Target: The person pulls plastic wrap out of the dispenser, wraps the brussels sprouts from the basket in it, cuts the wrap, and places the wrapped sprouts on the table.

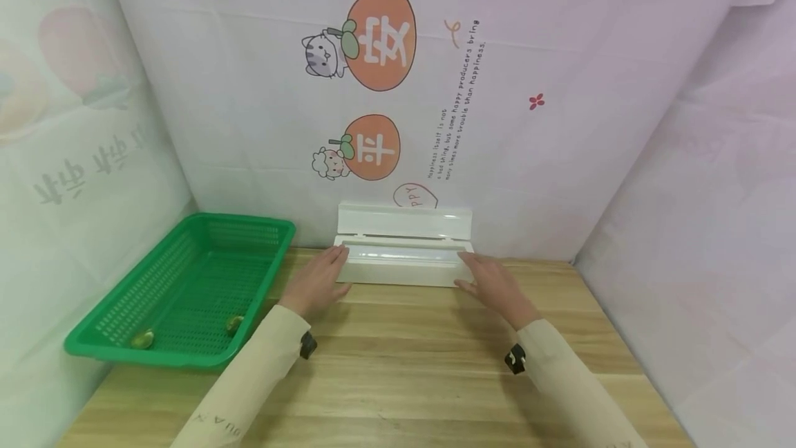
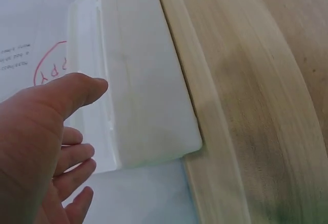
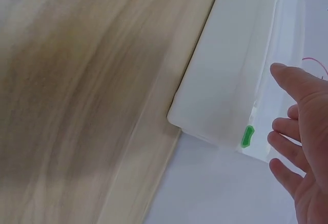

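Note:
A long white dispenser box [image 1: 401, 274], like one for cling film, sits at the back of the table against the cloth wall. Its lid [image 1: 404, 221] is raised, and a pale shiny roll [image 1: 404, 254] lies inside. At the box's left end is my left hand [image 1: 315, 281], thumb apart from the loosely bent fingers. My right hand [image 1: 494, 289] is at the right end, thumb and fingers spread in the same way. Both wrist views show the thumbs beside the open top edge. A small green tab [image 3: 247, 136] shows near the right end.
On the left stands a green perforated basket [image 1: 282, 254] with two small golden-green items [image 1: 142, 339] in it. Printed cloth walls [image 1: 261, 88] enclose the back and both sides of the wooden table [image 1: 398, 365].

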A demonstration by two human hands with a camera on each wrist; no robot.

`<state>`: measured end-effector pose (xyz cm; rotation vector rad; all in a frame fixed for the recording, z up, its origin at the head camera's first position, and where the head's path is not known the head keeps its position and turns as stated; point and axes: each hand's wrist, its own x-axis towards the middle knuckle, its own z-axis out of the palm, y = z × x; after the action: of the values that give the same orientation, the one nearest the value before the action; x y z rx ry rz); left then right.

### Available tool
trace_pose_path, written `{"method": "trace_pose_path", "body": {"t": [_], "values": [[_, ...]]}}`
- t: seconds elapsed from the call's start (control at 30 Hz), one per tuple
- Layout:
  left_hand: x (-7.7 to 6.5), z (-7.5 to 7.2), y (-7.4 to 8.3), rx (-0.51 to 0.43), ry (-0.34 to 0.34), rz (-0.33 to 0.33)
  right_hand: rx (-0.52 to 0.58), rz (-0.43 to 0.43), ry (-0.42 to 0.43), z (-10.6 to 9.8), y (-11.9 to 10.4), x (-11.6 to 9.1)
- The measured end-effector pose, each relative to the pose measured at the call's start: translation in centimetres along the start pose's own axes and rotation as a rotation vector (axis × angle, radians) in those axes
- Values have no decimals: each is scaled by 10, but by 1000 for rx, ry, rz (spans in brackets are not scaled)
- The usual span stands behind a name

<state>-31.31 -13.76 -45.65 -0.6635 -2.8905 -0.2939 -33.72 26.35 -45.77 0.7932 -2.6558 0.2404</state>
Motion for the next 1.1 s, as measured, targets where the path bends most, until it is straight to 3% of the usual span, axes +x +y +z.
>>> {"method": "trace_pose_path", "body": {"t": [0.27, 0.57, 0.73, 1.1], "values": [[13, 10, -10, -15, -2, -1, 24, 23, -58, 4, 4, 17], [23, 18, -13, 5, 13, 41, 77, 21, -88, 13, 7, 27], [27, 20, -18, 30, 6, 46, 63, -6, -75, 19, 10, 29], [36, 18, -27, 136, 81, 119, 116, -42, -33, 20, 17, 33]]}}
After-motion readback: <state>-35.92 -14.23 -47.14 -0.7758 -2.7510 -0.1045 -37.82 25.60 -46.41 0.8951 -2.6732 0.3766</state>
